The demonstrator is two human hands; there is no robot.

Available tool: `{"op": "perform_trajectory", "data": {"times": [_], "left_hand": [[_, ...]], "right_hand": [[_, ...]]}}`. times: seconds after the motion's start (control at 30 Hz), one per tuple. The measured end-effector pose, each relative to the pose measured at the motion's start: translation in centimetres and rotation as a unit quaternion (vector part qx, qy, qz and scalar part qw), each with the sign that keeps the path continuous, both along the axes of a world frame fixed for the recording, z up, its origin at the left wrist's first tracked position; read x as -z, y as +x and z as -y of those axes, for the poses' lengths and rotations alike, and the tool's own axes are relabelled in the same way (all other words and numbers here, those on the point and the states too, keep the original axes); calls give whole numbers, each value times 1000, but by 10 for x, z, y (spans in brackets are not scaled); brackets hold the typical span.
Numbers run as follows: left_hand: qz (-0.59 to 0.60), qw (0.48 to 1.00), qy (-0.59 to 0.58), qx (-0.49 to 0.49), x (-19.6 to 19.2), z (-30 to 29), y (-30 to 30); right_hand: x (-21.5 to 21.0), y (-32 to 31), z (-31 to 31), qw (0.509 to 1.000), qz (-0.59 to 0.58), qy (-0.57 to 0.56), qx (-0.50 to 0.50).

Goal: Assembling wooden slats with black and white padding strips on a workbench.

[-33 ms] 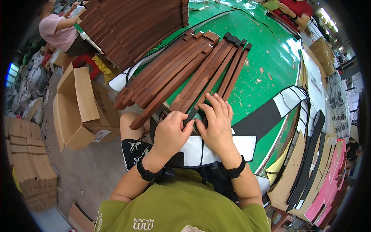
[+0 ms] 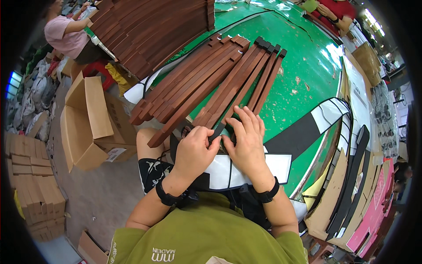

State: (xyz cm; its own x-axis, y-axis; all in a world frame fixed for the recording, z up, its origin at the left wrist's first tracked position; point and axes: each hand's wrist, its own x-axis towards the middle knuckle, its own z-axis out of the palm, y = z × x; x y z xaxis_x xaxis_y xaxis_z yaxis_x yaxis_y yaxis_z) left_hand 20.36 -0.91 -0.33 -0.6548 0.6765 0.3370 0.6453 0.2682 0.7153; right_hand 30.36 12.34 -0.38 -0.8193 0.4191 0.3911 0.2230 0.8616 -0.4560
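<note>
Basically, a small black strip (image 2: 218, 130) at the near end of a reddish-brown wooden bar (image 2: 244, 93). Strip looks thin, light, soft, bendy; probably not slippery, could crease if squeezed hard. Bar probably stiff, smooth, moderately light; best steadied close to its near end, strip best held by its edges.

Left hand (image 2: 193, 149): thumb and index pinching the strip's near end. Right hand (image 2: 246, 147): fingers half-curled, index at the bar's near end, thumb just beside the strip; can't tell if it pinches anything. Strip sits between both hands, bar running far and right from it over the green table (image 2: 307, 79), more wooden bars (image 2: 198, 83) left.
</note>
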Motion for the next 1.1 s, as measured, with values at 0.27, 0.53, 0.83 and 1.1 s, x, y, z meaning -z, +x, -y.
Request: {"op": "perform_trajectory", "data": {"times": [0.27, 0.53, 0.83, 1.1], "left_hand": [[-22, 1000, -12, -14, 0, -4, 0], [-46, 997, -61, -25, -1, -4, 3], [-106, 993, -36, -20, -4, 0, 5], [-107, 993, -50, -4, -1, 3, 3]], "right_hand": [[1, -1, 2, 1000, 2, 9, 4], [0, -3, 6, 999, 4, 45, -6], [3, -1, 7, 995, 9, 98, -1], [-1, 1, 7, 996, 19, 91, -6]]}}
